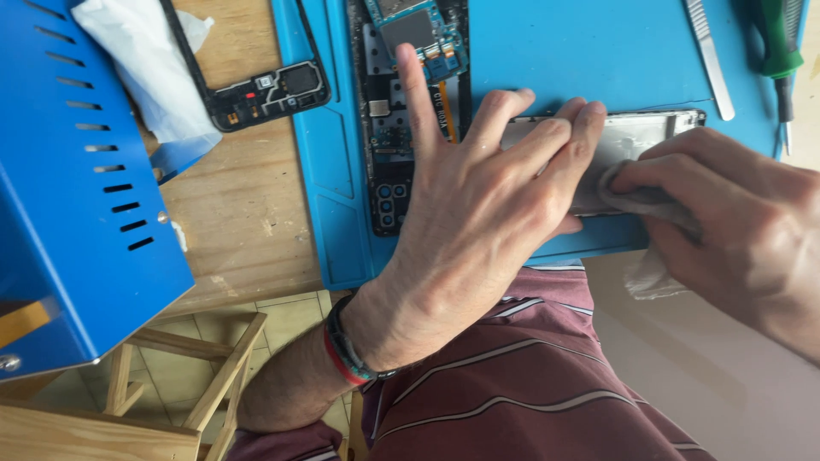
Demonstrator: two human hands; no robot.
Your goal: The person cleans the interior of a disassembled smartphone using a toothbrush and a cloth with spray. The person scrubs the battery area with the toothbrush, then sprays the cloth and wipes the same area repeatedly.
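My left hand (478, 205) lies flat, fingers spread, pressing down a silvery phone panel (628, 141) on the blue work mat (564, 51). My right hand (735, 222) pinches a small grey cloth (641, 201) against the panel's near edge. Part of the cloth hangs below the mat's edge. Just left of my left hand lies an opened phone body (393, 128) with a circuit board and an orange ribbon cable showing.
A black phone frame (265, 90) and a white tissue (145, 60) lie on the wooden table (239, 205). A blue metal box (68, 188) stands at the left. Metal tweezers (709, 55) and a green-handled screwdriver (781, 43) rest at the mat's far right.
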